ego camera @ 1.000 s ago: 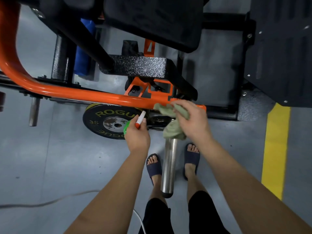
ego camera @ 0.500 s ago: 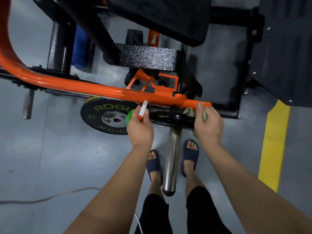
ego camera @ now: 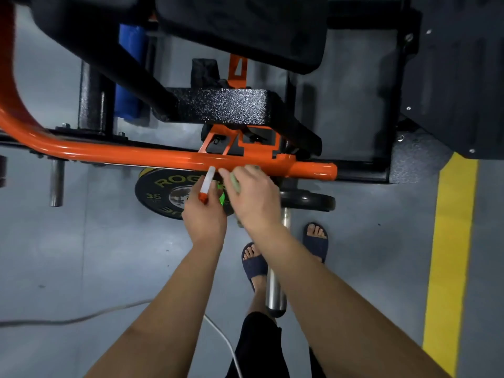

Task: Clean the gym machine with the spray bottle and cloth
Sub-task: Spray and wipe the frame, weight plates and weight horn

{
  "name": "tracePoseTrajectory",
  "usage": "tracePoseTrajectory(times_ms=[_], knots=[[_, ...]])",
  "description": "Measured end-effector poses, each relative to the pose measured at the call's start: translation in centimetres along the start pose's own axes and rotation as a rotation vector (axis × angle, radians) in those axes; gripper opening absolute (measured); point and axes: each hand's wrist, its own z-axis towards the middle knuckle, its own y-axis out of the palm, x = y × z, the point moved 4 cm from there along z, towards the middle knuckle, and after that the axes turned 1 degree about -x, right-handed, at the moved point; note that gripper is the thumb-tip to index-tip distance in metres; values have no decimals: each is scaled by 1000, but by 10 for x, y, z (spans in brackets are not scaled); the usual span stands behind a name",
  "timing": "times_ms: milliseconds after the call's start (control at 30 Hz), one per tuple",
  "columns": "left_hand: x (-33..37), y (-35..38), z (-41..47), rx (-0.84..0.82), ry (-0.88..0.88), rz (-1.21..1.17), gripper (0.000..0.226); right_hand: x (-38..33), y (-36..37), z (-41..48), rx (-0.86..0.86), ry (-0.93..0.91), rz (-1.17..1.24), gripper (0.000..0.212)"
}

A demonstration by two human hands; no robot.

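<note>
Left hand: I watch the left hand (ego camera: 204,222) with its grip wrapped round the green plastic spray bottle (ego camera: 206,184), whose white nozzle with an orange-red base tilts up toward the frame.
Right hand: the right hand (ego camera: 255,197), blurred, lies just beside the left, its grip closed over the pale green cloth (ego camera: 235,182).
Cloth position: I see it bunched under the right fingers, against the lower edge of the orange steel tube (ego camera: 136,155); one scrap hangs below the palm.
Bottle position: held in front of the black round weight plate with yellow lettering (ego camera: 161,192), its nozzle tip just short of the tube.
Machine: the tube runs left to right across my view and ends in a capped stub past the right hand. Above it I see a speckled black steel block (ego camera: 226,107) and a black padded seat (ego camera: 245,28).
Below the hands: a polished steel loading sleeve (ego camera: 274,290) points toward the person, between two feet in dark blue sandals (ego camera: 255,264).
Floor: grey concrete floor (ego camera: 81,255), crossed by a thin white cable (ego camera: 81,319) at left and a yellow painted stripe (ego camera: 450,255) at right.
</note>
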Motion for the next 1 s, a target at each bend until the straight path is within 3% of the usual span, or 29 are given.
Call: tracePoseTrajectory(times_ms=[100, 167, 267, 333, 467, 567, 667, 800, 867, 1000], knots=[[3, 3, -9, -29, 8, -24, 38, 43, -42, -7, 98, 99, 57, 36], [4, 11, -11, -50, -22, -66, 39, 87, -72, -4, 236, 244, 46, 43], [8, 18, -14, -65, -27, -147, 39, 120, -87, 10, 256, 485, 51, 58], [11, 22, -12, -77, -21, -162, 37, 104, -78, 15, 221, 453, 15, 55], [13, 24, -11, -99, 35, -123, 46, 27, -36, 11, 89, 130, 31, 48], [6, 22, -11, -132, 15, -119, 53, 11, -19, 11, 63, 25, 7, 48], [10, 16, -16, -153, 27, -176, 41, 36, -43, 11, 145, 160, -35, 45], [16, 17, -19, -188, -13, -272, 51, 122, -91, -13, 302, 550, -24, 51], [17, 22, -20, -198, -30, -280, 52, 147, -96, -22, 281, 656, -32, 55], [7, 28, -17, -196, -17, -306, 49, 122, -67, -21, 361, 561, -52, 54]])
